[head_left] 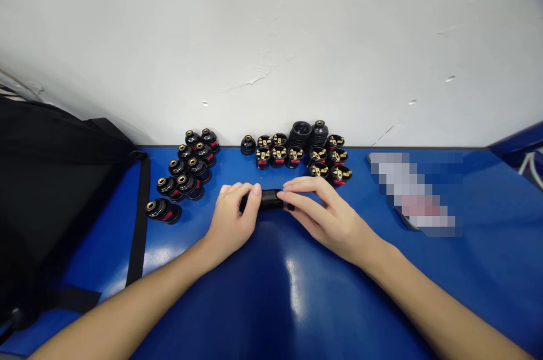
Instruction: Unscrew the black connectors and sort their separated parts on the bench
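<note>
Between my hands, a black lamp holder (268,199) lies on its side just above or on the blue table; I cannot tell which. My left hand (236,208) wraps round its left end, with the thumb along the near side. At the right end, my right hand (322,210) pinches it with thumb and fingertips, and a small dark part shows under the fingers. Beyond my hands stand several open black sockets (296,156) with brass contacts and red marks. To the left, several assembled lamp holders (163,211) stand with brass-ringed tops.
A single black cap (248,145) and stacked black caps (301,133) stand by the white wall (271,38). A black bag (55,190) with a strap (139,224) covers the left of the blue table (237,303). A blurred-out flat item (411,196) lies right.
</note>
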Demonstrator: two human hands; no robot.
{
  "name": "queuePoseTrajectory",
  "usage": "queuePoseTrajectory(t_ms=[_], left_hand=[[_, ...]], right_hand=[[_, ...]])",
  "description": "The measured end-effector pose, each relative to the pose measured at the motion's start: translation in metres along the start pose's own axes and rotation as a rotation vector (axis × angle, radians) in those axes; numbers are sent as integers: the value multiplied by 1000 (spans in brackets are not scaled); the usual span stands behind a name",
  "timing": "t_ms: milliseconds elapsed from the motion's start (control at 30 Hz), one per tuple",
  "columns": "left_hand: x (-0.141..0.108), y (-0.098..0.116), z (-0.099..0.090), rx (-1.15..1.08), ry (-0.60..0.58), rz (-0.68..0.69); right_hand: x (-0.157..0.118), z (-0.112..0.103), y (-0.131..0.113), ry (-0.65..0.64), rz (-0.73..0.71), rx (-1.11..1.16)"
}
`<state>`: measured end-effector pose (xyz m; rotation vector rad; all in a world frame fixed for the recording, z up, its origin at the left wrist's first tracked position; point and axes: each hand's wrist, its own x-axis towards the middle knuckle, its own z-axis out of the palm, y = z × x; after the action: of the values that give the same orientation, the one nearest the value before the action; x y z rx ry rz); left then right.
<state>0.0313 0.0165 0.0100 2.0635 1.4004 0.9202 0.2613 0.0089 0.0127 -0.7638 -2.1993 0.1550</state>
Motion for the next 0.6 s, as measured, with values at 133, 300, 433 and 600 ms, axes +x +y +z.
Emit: queuePoseTrajectory(t_ms=[133,300,433,600], left_hand=[[0,0,-2,-75,16,10],[-2,1,-1,-110,33,22],[-2,0,0,-121,25,24],[-1,1,1,-127,33,18]], right_hand=[[0,-1,5,50,27,-42],[7,-9,7,88,125,15],[15,-20,5,83,185,-68],[29,-34,13,136,233,-168]])
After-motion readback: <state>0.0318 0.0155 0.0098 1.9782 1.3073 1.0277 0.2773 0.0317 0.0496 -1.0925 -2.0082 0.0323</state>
